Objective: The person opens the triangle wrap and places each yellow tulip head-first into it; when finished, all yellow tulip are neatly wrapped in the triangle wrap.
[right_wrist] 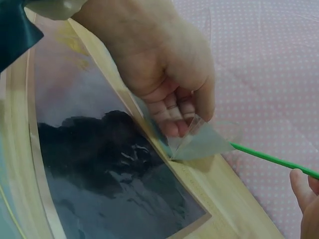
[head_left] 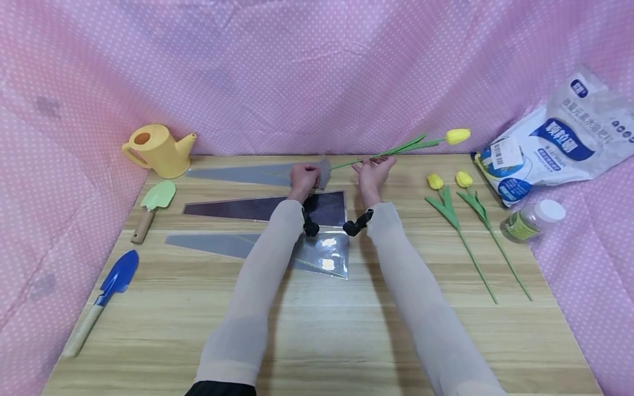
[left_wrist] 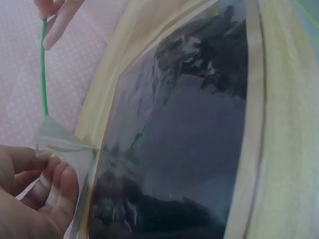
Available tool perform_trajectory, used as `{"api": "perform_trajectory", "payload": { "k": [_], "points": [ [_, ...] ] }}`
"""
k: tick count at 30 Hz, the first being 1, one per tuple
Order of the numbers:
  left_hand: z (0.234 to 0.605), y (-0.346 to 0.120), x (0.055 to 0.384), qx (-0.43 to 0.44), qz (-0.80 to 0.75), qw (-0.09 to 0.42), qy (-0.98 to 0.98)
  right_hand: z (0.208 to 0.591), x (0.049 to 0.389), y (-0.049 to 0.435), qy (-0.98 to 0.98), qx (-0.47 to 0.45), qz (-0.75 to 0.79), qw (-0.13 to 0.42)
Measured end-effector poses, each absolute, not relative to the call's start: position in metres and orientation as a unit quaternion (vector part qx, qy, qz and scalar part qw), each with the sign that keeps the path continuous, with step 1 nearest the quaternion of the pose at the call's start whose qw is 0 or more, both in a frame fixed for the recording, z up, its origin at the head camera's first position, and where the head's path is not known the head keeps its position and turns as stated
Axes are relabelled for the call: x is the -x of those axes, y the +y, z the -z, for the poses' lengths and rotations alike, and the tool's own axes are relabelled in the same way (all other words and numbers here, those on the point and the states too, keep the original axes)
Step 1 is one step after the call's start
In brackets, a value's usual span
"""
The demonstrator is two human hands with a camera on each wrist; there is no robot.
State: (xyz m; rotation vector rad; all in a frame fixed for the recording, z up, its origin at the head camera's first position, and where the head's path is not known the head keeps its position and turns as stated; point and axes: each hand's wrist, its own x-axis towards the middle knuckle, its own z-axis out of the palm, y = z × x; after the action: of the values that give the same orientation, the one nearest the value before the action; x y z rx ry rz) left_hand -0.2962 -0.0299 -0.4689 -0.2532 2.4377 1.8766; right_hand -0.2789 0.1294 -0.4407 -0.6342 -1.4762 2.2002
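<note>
My left hand [head_left: 303, 179] pinches the wide end of the farthest grey, clear-faced flower sleeve [head_left: 238, 174], lifting its corner off the table. My right hand [head_left: 373, 177] holds a yellow tulip [head_left: 458, 136] by its green stem, the bloom pointing right. In the left wrist view, the lower end of the stem [left_wrist: 43, 74] meets the raised sleeve mouth [left_wrist: 65, 142]; the left fingers partly cover the film there. A dark sleeve [head_left: 233, 209] and another grey sleeve [head_left: 208, 242] lie flat nearer me, partly beneath the left forearm.
Two more yellow tulips [head_left: 435, 181] lie at right, beside a white-capped jar [head_left: 532, 220] and a fertilizer bag [head_left: 559, 143]. Along the left are a yellow watering can [head_left: 160, 151], a green trowel [head_left: 159, 194] and a blue trowel [head_left: 120, 273]. Pink dotted cloth [head_left: 317, 82] borders the table.
</note>
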Motion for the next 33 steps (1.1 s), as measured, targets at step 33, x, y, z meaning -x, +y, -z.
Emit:
{"api": "perform_trajectory", "payload": {
  "k": [33],
  "points": [
    [0.443,-0.013,0.296,0.030,-0.515,-0.058,0.855,0.449,0.270,0.120,-0.581,0.166,-0.789,0.113]
  ]
}}
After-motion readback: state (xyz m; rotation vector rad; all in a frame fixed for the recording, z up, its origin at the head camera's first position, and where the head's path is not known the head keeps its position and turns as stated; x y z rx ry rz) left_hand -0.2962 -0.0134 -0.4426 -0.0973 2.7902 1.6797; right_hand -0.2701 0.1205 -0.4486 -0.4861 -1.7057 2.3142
